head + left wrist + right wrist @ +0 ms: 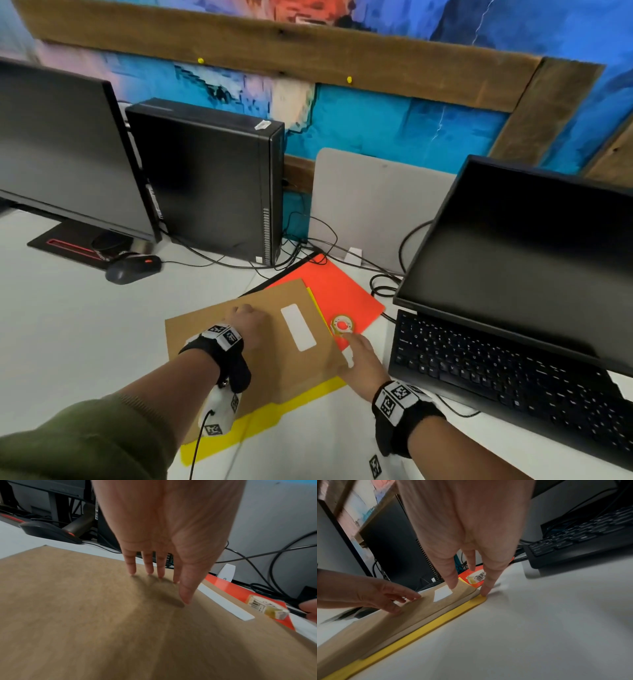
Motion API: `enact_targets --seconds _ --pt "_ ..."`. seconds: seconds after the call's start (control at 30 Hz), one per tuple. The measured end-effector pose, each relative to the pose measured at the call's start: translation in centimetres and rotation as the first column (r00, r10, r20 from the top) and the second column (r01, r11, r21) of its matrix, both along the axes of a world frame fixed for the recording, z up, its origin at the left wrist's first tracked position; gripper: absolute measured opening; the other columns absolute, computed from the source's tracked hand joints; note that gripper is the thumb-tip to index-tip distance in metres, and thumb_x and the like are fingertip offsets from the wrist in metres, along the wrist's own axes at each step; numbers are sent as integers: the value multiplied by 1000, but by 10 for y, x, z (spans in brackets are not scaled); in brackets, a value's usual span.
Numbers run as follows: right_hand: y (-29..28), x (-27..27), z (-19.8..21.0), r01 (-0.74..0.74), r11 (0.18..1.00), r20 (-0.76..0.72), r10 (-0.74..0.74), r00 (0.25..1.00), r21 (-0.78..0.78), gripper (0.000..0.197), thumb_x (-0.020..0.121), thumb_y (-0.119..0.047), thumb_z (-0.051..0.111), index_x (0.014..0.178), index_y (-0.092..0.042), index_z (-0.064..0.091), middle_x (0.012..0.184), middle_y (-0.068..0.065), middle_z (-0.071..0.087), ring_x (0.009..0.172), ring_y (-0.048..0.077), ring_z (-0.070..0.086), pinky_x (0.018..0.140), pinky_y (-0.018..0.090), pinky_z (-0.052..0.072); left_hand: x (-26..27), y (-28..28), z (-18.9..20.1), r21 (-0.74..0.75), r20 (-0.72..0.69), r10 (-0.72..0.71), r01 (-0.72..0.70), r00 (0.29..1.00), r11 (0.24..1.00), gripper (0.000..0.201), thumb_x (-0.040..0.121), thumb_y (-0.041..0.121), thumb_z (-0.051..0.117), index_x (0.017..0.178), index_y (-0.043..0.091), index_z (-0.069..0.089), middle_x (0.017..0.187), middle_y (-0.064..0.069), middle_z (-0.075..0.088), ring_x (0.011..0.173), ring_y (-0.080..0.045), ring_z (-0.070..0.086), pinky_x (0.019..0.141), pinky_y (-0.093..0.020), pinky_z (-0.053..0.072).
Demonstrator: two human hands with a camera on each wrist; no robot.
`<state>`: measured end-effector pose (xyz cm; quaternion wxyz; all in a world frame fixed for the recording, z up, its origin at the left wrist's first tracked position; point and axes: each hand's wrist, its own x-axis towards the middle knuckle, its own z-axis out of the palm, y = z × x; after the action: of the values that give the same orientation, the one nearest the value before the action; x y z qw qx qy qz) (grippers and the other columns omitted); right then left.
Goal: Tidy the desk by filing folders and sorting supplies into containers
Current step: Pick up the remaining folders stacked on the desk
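Note:
A brown folder (270,339) with a white label (298,327) lies on a yellow folder (260,421), beside an orange folder (339,291) on the white desk. A tape roll (342,324) sits on the orange folder. My left hand (248,323) presses straight fingertips (149,572) on the brown folder (85,615). My right hand (359,359) reaches to the stack's right edge; one fingertip (483,593) touches the yellow folder's corner (477,600), another hovers over the brown folder (412,612) near the tape roll (476,576).
A black tower PC (212,178) and monitor (65,154) stand at the back left with a mouse (132,269). A laptop (520,291) sits at the right, close to my right hand. Cables (308,246) run behind the folders, in front of a grey panel (373,202).

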<state>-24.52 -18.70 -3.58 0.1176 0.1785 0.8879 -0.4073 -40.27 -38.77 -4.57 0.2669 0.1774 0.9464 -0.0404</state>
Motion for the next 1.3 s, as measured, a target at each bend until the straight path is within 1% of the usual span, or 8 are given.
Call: enact_targets --seconds 0.1,0.27,0.43,0.7,0.87,1.1,1.2,1.3 --pt "2 -8 -2 -13 997 54 9 998 75 67 91 -28 54 148 -27 20 151 6 18 130 23 42 98 20 34 -4 -6 11 52 -60 64 -61 996 997 60 74 33 57 130 30 36 145 -5 30 139 -33 21 112 -50 25" --pt "5 -17 -6 49 993 117 -61 991 107 61 94 -35 46 147 -37 16 110 2 31 97 24 54 92 23 42 -19 -11 7 68 -48 134 -130 990 989 95 69 49 70 144 26 17 154 -9 10 145 -30 4 115 -53 12" --pt "8 -19 -8 103 986 158 -123 980 127 54 91 -32 50 141 -28 30 118 8 37 88 25 52 92 31 47 -30 -9 1 64 12 169 -169 986 984 118 54 66 73 146 26 10 151 -6 22 140 -28 23 113 -50 25" --pt "10 -12 -10 297 944 193 -321 927 141 36 87 -16 48 122 -12 42 108 8 32 90 33 53 86 45 53 -30 0 10 -11 -3 232 -232 973 973 104 46 72 72 131 26 35 127 -5 48 120 -28 45 100 -42 36" --pt "7 -5 -8 241 948 232 -287 929 208 30 87 -19 53 114 -10 46 102 6 29 82 27 50 84 40 54 -31 -6 7 150 161 312 -336 936 930 85 56 48 81 125 11 47 110 -5 58 102 -24 57 85 -33 50" --pt "0 -1 -1 247 951 222 -285 933 184 20 82 -28 55 95 -13 51 101 12 45 97 28 50 92 39 48 -15 -43 3 348 302 283 -382 910 856 76 70 30 79 132 15 38 129 -9 52 113 -26 53 95 -35 46" --pt "-2 -4 1 180 943 217 -245 945 280 29 83 -34 54 99 -10 61 110 15 60 113 29 49 95 33 42 -7 -57 2 384 258 293 -376 921 843 61 70 30 79 120 14 48 117 -4 57 97 -19 50 85 -29 44" --pt "-10 -3 4 209 957 183 -247 952 204 23 81 -35 58 69 -19 45 89 5 60 100 27 59 85 32 45 2 -71 6 470 239 319 -396 917 789 49 71 25 79 108 16 50 100 -1 56 93 -18 52 79 -26 39"
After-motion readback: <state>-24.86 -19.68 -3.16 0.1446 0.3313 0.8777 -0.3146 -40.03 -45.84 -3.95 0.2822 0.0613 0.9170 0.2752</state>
